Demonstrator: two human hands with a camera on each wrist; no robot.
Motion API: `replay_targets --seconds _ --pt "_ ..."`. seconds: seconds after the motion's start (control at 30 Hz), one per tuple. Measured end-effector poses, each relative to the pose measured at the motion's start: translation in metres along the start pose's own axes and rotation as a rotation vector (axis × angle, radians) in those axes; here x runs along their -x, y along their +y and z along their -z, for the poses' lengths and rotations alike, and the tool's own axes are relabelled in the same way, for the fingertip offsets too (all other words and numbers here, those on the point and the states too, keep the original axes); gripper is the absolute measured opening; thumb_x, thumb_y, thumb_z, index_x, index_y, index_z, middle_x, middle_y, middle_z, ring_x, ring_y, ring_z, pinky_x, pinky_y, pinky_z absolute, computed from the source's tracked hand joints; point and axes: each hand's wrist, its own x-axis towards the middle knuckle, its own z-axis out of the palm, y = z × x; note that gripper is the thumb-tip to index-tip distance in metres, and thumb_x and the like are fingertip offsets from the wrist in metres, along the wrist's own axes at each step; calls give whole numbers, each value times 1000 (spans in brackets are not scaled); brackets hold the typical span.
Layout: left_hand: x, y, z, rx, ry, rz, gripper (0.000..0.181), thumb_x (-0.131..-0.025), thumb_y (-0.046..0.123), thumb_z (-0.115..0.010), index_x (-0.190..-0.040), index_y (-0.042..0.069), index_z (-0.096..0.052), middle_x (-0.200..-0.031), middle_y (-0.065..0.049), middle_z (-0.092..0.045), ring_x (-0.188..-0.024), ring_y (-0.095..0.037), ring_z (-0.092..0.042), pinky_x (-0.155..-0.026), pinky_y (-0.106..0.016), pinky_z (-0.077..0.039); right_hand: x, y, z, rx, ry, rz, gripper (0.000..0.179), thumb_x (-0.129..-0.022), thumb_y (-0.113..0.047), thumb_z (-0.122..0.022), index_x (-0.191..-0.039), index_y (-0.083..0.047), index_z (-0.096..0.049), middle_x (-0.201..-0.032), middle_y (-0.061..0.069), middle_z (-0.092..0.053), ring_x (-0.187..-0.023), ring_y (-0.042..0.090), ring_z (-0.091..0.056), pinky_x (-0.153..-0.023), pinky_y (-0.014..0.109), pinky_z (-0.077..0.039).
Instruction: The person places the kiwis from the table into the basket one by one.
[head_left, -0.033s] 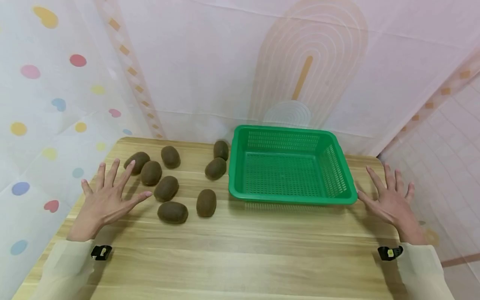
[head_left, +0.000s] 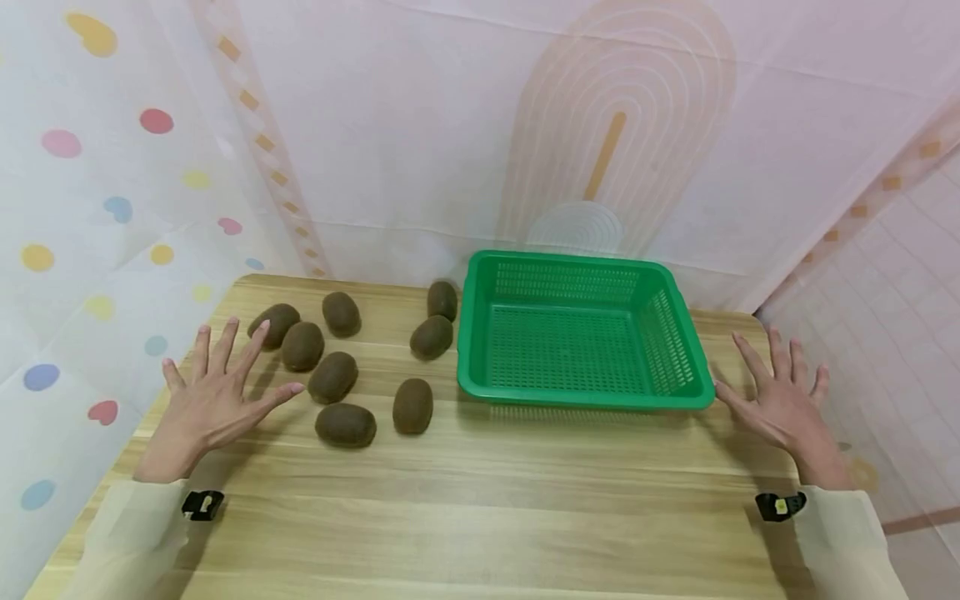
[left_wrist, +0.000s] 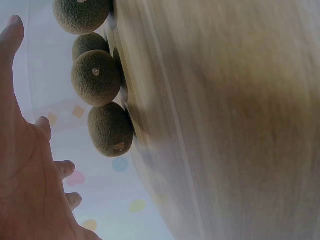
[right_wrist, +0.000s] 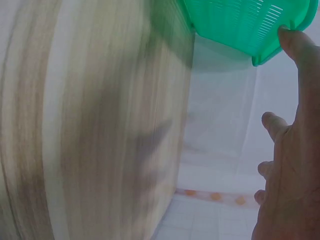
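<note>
Several brown kiwis lie on the left half of the table, among them one kiwi (head_left: 302, 347) near my left fingertips and another kiwi (head_left: 412, 407) farther right. My left hand (head_left: 210, 408) hovers with spread fingers beside the left group and holds nothing. In the left wrist view, a kiwi (left_wrist: 110, 129) sits on the wood apart from the palm. A green plastic basket (head_left: 585, 400) with perforated walls stands at the back, right of centre, and no kiwi is inside. My right hand (head_left: 783, 408) is spread off its right side, thumb close to the rim; contact is unclear.
Two kiwis, the nearer one (head_left: 431, 337) included, lie close to the basket's left wall. Behind the wooden table (head_left: 480, 508) hangs a pale patterned cloth (head_left: 405, 125), with more cloth at both sides. Dark bands with small devices (head_left: 202, 505) are on both wrists.
</note>
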Motion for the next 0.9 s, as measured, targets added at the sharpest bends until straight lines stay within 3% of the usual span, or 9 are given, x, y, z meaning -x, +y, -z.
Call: replay_targets --seconds 0.33,0.57,0.77,0.9 --pt "-4 -1 3 39 1 8 100 -96 69 -53 -166 31 7 -171 -15 18 -154 -51 19 -106 -89 -1 1 -3 7 -80 -1 -32 83 -104 -56 -45 -167 -23 -2 -169 17 24 -153 54 18 -109 84 13" --pt "-14 -4 4 160 26 4 96 -100 61 -53 -165 29 9 -171 -18 19 -153 -52 20 -113 -83 -1 2 -9 11 -204 33 -10 77 -107 -47 -45 -167 -27 0 -171 17 21 -153 57 14 -107 87 7" --pt "-21 -10 5 269 79 -20 94 -102 51 -56 -166 18 4 -168 -31 9 -151 -61 10 -117 -79 -2 -1 -18 15 -336 71 22 74 -108 -39 -47 -167 -27 -3 -172 19 13 -153 58 9 -108 88 -2" --pt "-25 -13 7 318 84 -10 93 -103 48 -56 -166 17 5 -168 -32 7 -150 -63 7 -115 -81 -5 -3 -26 15 -384 94 48 76 -107 -36 -50 -167 -24 -5 -172 21 7 -155 55 5 -112 85 -4"
